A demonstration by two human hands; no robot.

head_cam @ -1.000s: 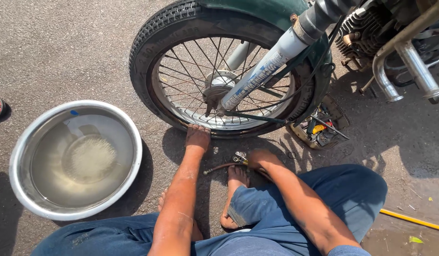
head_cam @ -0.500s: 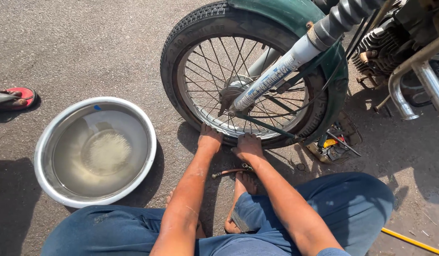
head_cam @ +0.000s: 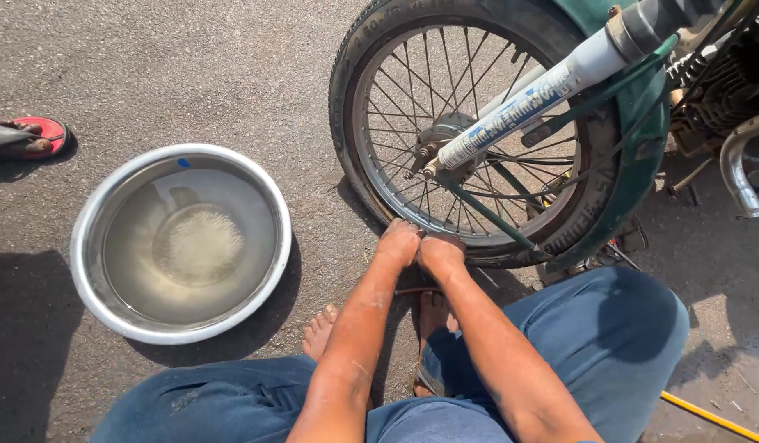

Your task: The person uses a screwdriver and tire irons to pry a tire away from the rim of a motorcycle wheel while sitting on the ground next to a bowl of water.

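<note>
Both hands now together at bottom of motorcycle tyre (head_cam: 371,193) — left hand (head_cam: 398,241) & right hand (head_cam: 441,250) press on it w/ curled fingers, right moved up off pavement beside water basin (head_cam: 88,271).

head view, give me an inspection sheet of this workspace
surface: grey asphalt ground, in sun with hard shadows
job's things: spoked motorcycle wheel with black tyre, upright on the ground; green mudguard behind it; pale fork tube runs down to the hub
clutter: steel basin of cloudy water left of the wheel; yellow rod at lower right
hands: left hand and right hand side by side, pressed on the tyre's bottom edge; what they grip is hidden
cables: nothing seen
surroundings: another person's foot in a red sandal at far left; chrome exhaust pipe and engine at right
</note>
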